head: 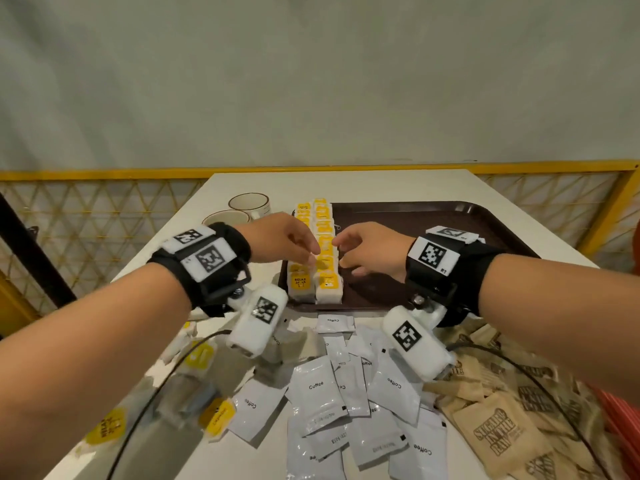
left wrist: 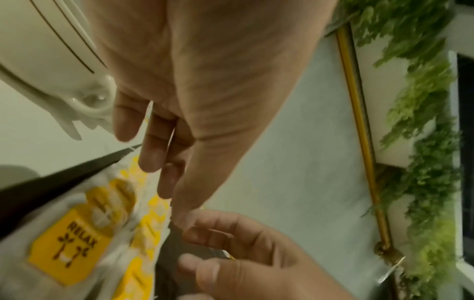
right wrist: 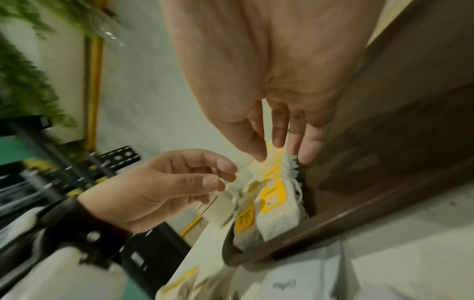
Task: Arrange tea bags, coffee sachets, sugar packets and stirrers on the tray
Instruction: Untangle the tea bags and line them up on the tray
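While both hands' fingers hang loosely curled, holding nothing I can see, left hand (head: 282, 239) and right hand (head: 372, 249) flank the tea bags (head: 323, 251), whose row runs lengthwise away along the tray's (head: 450, 216) left edge.

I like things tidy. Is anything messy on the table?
Yes. The coffee sachets and sugar packets lie in loose, overlapping heaps off the tray. Only the tea bags on it sit in neat rows.
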The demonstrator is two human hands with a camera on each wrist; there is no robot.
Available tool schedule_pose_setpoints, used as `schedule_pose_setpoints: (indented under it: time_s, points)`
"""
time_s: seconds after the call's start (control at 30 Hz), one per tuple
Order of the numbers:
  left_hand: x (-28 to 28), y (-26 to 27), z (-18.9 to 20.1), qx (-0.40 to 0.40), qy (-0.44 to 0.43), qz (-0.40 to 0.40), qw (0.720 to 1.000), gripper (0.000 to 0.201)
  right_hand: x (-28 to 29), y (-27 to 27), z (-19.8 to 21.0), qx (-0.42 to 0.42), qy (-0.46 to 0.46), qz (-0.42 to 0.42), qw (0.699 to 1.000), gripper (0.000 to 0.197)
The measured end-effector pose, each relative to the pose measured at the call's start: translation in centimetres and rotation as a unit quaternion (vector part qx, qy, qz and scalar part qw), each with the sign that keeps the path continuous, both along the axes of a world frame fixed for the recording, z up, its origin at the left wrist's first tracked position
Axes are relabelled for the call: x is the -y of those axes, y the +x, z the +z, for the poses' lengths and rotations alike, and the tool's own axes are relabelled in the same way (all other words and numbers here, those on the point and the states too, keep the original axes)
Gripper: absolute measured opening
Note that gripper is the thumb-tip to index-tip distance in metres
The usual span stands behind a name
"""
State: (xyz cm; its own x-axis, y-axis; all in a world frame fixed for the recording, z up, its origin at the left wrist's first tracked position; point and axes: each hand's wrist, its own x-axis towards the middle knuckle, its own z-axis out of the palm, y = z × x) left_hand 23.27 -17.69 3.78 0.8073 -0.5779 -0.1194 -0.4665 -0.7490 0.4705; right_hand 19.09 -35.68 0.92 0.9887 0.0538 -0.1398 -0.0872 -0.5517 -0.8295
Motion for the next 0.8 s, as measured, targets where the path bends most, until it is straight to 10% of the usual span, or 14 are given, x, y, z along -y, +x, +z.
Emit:
schedule_pose_setpoints:
  time_s: [0.3, 0.63, 0.8]
  points:
    - [-6.2, -2.7, -1.3, -0.012, 0.204, -0.033, 0.978, 0.039, -4.1, -5.0, 1.0, 0.006, -0.259, 0.318, 0.912, 0.037]
    - [-5.5, -2.4, -3.6, 0.048, 0.177, -0.002, 0.983, 0.023, -6.5, -4.3, 0.6, 0.07, -0.327, 0.309, 0.89, 0.034]
    - [-8.0, -2.6, -1.3, 0.066, 0.055, 0.055, 0.995, 0.021, -6.9, -4.7, 1.9, 0.121, -0.218, 0.258, 0.933, 0.016]
